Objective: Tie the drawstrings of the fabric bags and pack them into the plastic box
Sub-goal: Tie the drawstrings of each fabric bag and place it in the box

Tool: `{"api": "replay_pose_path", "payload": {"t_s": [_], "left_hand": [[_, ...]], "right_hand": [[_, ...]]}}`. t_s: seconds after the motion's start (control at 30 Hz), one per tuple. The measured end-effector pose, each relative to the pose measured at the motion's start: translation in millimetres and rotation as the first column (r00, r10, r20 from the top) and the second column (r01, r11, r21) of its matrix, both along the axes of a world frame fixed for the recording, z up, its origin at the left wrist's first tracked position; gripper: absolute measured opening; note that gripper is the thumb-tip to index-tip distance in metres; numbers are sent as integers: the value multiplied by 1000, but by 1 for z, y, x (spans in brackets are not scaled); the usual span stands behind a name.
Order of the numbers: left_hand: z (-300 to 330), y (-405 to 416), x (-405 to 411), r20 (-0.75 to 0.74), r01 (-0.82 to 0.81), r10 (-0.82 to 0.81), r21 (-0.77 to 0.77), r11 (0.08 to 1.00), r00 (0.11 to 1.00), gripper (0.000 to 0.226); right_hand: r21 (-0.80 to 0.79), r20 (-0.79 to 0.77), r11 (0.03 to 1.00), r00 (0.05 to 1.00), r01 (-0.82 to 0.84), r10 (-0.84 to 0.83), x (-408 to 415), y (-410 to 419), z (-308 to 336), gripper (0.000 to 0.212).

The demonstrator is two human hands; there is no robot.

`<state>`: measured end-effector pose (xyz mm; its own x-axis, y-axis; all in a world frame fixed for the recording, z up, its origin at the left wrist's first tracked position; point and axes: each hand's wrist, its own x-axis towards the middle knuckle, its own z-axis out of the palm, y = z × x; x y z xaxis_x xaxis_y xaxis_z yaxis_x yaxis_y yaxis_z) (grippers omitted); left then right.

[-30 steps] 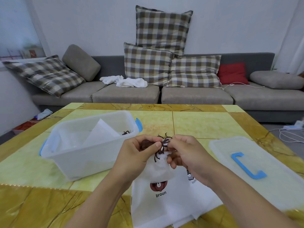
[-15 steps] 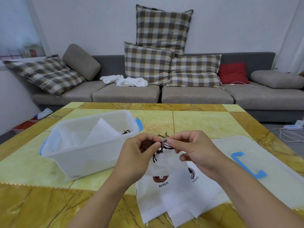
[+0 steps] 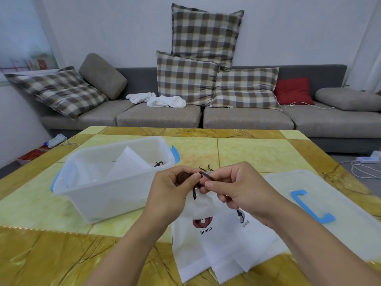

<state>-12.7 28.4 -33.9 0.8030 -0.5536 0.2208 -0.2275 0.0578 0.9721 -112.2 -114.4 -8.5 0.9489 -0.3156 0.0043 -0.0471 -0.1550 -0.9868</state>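
A white fabric bag (image 3: 203, 211) printed with a brown bear and "broun" hangs from my hands above the table. My left hand (image 3: 173, 193) grips its gathered brown top and pinches the dark brown drawstring (image 3: 205, 176). My right hand (image 3: 233, 186) pinches the same drawstring just to the right. More white bags (image 3: 237, 250) lie in a pile on the table under the held one. The clear plastic box (image 3: 111, 188) with blue latches stands to the left and holds white bags with a dark string showing.
The box's clear lid (image 3: 321, 199) with a blue handle lies flat at the right. The table (image 3: 257, 151) is yellow and gold marble. Behind it stands a grey sofa (image 3: 247, 118) with checked cushions, and cables lie on the floor at far right.
My hands have drawn closer over the drawstring; the right hand went from beside the bag's neck to pinching the string next to my left thumb. The bag stays hanging over the pile.
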Motion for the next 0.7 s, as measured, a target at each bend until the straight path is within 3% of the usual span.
{"api": "replay_pose_path", "payload": {"t_s": [0.3,0.47,0.7], "left_hand": [[0,0,2,-119,28,-37,-76,997,992,10],[-4,-1,3,-134,50,-62,-90,995,989,11],[-3,0,3,-55,65,-69,-60,996,996,13]], "right_hand": [[-59,71,997,997,40,-36,4,-1,-1,8],[-189,129,966,980,176,-153,10,2,-7,7],[-285,185,934,968,217,-168,14,3,-16,12]]}}
